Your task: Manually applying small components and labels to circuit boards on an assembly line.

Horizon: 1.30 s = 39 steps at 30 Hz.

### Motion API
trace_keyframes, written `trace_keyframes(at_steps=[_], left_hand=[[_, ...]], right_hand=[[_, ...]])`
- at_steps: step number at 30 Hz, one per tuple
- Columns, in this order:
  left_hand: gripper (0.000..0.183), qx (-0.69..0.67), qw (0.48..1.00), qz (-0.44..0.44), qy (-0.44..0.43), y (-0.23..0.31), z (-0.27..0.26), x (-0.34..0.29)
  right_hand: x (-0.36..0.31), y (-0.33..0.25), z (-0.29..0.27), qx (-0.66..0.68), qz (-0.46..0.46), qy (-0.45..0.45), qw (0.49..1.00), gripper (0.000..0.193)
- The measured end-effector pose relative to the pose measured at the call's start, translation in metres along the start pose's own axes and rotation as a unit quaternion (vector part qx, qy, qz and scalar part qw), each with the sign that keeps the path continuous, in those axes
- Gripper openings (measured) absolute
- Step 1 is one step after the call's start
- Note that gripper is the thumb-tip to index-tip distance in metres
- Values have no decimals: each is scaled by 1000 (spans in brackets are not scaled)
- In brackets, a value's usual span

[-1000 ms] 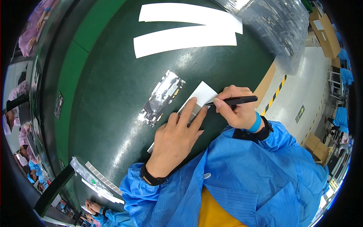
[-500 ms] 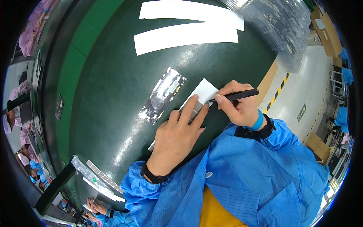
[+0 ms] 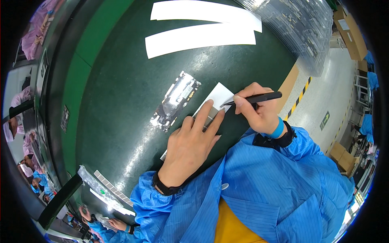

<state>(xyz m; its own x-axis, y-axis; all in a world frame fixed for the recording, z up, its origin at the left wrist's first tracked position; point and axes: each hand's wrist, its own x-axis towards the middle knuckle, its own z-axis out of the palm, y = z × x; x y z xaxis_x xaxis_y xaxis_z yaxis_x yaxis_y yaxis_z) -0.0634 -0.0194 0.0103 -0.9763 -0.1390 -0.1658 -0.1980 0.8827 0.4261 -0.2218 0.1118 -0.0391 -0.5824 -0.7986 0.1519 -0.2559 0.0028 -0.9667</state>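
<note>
My left hand [image 3: 188, 152] lies palm down with its fingers spread. Its fingertips press on a narrow white strip with grey rectangular labels [image 3: 210, 111], whose lower part runs hidden under the palm. Between the thumb and fingers of my right hand [image 3: 261, 109] are slim black tweezers [image 3: 261, 97]. Their pointed tip meets the strip's right edge, close to my left fingertips. Whether the tip grips a label is too small to tell. To the left of the strip, apart from both hands, a dark circuit board [image 3: 175, 101] with a shiny silvery cover lies slanted on the green table.
Two long white sheets [image 3: 200, 39] lie at the far side. Stacked clear plastic trays [image 3: 300, 28] holding boards stand far right. Lower left are another label strip [image 3: 113, 188], a clear plastic bag [image 3: 95, 182] and a co-worker's hands [image 3: 117, 224]. A small board [image 3: 65, 118] lies at the left.
The tweezers and my right hand have shifted slightly to the right. My left hand stays on the strip. At the lower left, the co-worker's hands have moved apart.
</note>
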Motion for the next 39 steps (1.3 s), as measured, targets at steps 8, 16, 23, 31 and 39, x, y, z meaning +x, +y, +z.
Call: trace_keyframes(at_steps=[8, 16, 23, 31, 39], left_hand=[[53, 25, 1000, -2, 11, 4, -6, -2], [45, 27, 991, -74, 106, -22, -23, 1], [45, 6, 992, -81, 97, -35, -18, 1], [48, -1, 991, -86, 104, -38, -17, 6], [49, -2, 991, -89, 102, -37, -17, 6]], right_hand=[[29, -24, -8, 111, 134, 7, 985, 13], [85, -14, 24, 126, 122, -73, 982, 16], [91, -8, 35, 74, 115, -81, 987, 16], [94, -4, 38, 67, 101, -87, 989, 15], [92, -5, 38, 50, 101, -90, 990, 15]])
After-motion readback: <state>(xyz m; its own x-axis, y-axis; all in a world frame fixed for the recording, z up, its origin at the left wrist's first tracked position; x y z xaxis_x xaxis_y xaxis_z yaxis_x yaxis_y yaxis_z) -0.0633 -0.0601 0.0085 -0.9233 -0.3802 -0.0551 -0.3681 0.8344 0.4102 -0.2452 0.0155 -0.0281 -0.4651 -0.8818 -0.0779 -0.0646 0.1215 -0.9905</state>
